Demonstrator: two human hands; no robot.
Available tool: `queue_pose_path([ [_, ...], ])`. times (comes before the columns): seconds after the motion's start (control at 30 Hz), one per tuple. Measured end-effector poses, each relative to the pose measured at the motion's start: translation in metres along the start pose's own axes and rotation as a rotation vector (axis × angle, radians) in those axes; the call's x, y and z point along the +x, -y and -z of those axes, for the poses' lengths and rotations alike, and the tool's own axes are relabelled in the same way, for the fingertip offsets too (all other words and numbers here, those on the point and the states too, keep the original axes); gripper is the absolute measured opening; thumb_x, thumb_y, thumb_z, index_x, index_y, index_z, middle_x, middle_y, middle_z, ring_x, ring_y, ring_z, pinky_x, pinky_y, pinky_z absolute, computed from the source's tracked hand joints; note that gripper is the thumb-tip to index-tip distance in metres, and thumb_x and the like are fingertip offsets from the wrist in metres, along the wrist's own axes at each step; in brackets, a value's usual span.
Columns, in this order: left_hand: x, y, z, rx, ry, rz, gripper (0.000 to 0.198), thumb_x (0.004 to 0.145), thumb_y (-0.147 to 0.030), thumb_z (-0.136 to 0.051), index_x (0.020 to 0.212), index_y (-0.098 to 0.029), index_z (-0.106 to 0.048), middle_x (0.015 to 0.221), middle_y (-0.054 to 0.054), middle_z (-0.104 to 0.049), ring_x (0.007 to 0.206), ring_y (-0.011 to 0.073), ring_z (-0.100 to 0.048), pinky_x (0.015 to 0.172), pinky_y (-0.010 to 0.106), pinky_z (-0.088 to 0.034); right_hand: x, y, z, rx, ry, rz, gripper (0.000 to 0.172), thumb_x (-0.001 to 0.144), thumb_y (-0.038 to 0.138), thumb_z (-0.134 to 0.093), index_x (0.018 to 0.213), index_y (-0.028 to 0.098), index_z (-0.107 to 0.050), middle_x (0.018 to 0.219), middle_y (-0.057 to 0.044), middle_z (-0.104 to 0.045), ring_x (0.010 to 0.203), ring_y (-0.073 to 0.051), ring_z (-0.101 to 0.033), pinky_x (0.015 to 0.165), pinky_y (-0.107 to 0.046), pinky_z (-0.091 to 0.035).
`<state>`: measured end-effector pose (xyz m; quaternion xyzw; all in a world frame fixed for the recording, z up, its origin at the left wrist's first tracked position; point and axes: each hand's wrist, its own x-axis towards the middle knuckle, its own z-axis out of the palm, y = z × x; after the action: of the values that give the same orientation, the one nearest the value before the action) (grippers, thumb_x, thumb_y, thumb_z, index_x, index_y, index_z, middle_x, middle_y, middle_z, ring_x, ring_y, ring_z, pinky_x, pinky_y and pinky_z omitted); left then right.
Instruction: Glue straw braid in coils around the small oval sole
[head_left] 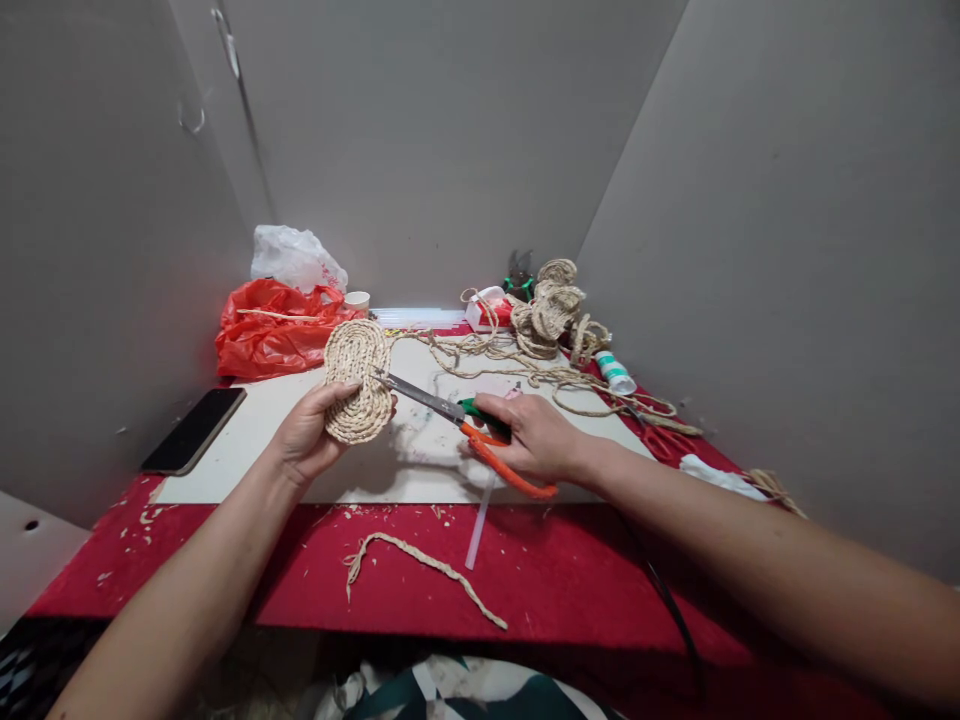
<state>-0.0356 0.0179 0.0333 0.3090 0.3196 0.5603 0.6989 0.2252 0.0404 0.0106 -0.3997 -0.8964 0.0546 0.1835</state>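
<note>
An oval coiled piece of braided straw (358,375) is held upright in my left hand (315,430), the thumb lying across its lower front. My right hand (529,435) grips a pair of scissors (427,398) with orange and green handles. The blade tips point left and meet the right edge of the straw oval near its middle. Whether they touch a strand is too small to tell. Below the hands, a short braided strand (431,558) lies on the red cloth (300,590).
Behind are a red plastic bag (274,335), a white bag (296,258), a cup (357,299) and coiled straw braid (551,305). A phone (196,430) lies left on the white board (225,485). A translucent stick (480,525) lies near the front; loose braid (487,370) trails across the back.
</note>
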Motion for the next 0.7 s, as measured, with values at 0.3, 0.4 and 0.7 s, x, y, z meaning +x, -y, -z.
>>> queue_pose_path([
  [0.3,0.004,0.003,0.004,0.080,0.013,-0.011,0.020,0.074,-0.008,-0.059,0.092,-0.007,-0.066,0.081,0.010,-0.074,0.069,0.0206,-0.071,0.080,0.036,-0.058,-0.008,-0.004,-0.002,0.005,0.015,0.024,0.041,0.083,0.059,-0.044,0.067,0.022,-0.042,0.054,0.002,-0.041,0.049,-0.012,-0.034,0.053,-0.025,-0.026],
  [0.4,0.004,0.004,0.005,0.080,0.033,-0.016,0.018,0.073,-0.008,-0.060,0.090,-0.008,-0.067,0.082,0.010,-0.074,0.070,0.0206,-0.071,0.074,0.033,-0.059,-0.010,-0.004,-0.002,-0.011,0.030,0.001,0.041,0.083,0.060,-0.043,0.068,0.022,-0.042,0.054,0.002,-0.042,0.049,-0.013,-0.034,0.053,-0.025,-0.026],
  [0.7,0.005,0.003,0.005,0.140,0.062,-0.030,0.020,0.071,-0.008,-0.063,0.090,-0.008,-0.067,0.080,0.010,-0.074,0.068,0.0200,-0.070,0.070,0.032,-0.059,-0.008,0.000,0.010,-0.015,0.157,-0.037,0.041,0.084,0.059,-0.044,0.081,0.019,-0.050,0.064,-0.003,-0.053,0.056,-0.016,-0.047,0.055,-0.025,-0.029],
])
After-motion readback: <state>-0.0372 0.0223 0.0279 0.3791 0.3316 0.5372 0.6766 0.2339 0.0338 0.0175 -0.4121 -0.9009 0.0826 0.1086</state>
